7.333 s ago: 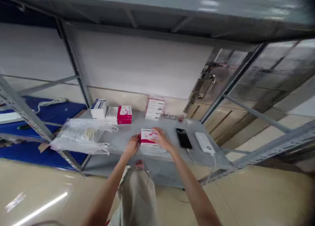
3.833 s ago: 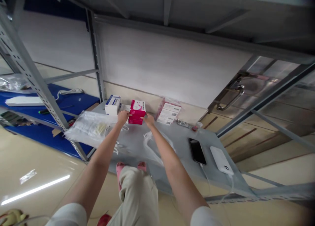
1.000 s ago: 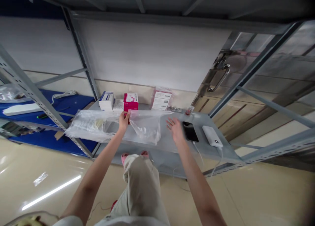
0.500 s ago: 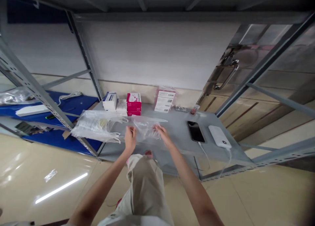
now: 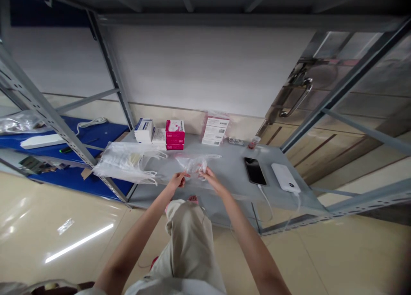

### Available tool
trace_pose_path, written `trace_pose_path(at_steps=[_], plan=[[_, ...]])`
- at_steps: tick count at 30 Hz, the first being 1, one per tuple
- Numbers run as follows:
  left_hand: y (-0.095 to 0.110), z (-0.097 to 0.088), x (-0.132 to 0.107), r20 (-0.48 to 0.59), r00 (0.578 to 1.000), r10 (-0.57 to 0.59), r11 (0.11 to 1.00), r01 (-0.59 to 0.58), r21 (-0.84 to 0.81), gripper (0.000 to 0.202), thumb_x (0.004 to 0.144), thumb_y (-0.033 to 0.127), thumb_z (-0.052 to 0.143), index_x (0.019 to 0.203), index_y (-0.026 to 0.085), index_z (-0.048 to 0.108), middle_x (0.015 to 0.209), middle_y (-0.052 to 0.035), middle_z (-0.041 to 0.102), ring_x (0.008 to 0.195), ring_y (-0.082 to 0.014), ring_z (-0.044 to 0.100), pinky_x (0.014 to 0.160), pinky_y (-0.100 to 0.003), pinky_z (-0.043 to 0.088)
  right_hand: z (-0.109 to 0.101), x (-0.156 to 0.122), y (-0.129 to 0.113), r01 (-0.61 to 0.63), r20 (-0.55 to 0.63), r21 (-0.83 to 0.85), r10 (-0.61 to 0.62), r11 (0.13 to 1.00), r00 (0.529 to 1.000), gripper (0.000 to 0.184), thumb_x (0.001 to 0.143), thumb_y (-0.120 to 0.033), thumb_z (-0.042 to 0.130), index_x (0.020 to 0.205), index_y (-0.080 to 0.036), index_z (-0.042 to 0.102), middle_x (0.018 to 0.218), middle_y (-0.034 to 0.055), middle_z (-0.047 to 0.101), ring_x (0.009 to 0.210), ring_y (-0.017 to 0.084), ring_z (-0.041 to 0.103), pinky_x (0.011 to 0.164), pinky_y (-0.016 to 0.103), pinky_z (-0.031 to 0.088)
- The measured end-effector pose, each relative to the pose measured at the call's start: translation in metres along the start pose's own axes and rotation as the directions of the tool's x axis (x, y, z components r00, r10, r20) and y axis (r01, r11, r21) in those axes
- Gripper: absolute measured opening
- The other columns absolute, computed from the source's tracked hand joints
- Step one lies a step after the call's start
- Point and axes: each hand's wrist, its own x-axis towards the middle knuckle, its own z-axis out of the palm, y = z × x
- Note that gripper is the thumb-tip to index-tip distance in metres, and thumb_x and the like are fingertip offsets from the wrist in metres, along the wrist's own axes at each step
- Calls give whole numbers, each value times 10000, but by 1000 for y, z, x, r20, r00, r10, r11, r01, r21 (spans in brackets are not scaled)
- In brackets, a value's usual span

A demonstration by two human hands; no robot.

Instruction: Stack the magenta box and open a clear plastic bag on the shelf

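Observation:
On the grey shelf [image 5: 231,166], a crumpled clear plastic bag [image 5: 195,163] lies between my two hands. My right hand [image 5: 211,178] pinches the bag at its near right side. My left hand [image 5: 177,180] is closed at the bag's near left edge, its index finger reaching toward the plastic; the exact grip is hard to see. Behind the bag stand red-and-white boxes [image 5: 175,136]. To the left, larger clear plastic bags with drawstrings [image 5: 123,164] hang slightly over the shelf's front edge.
White-and-blue boxes [image 5: 144,131] and a wrapped stack of white boxes [image 5: 215,130] stand at the back. On the right lie a black phone [image 5: 255,171] and a white power bank [image 5: 285,177] with cables. A metal upright [image 5: 80,145] divides off blue shelves.
My left hand has moved right and slightly down, closer to my right hand. The clear bag is more bunched up between them.

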Motion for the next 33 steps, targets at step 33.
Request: trace_pose_path(at_steps=[33], plan=[[10, -45, -12, -103, 993, -62, 801, -12, -599, 151, 648, 219, 641, 679, 165, 503, 611, 46, 540, 535, -52, 488, 515, -155, 389, -67, -1, 13, 134, -224, -160, -169, 978, 960, 386, 626, -512, 707, 842, -197, 650, 871, 54, 673, 853, 217, 611, 819, 350, 457]])
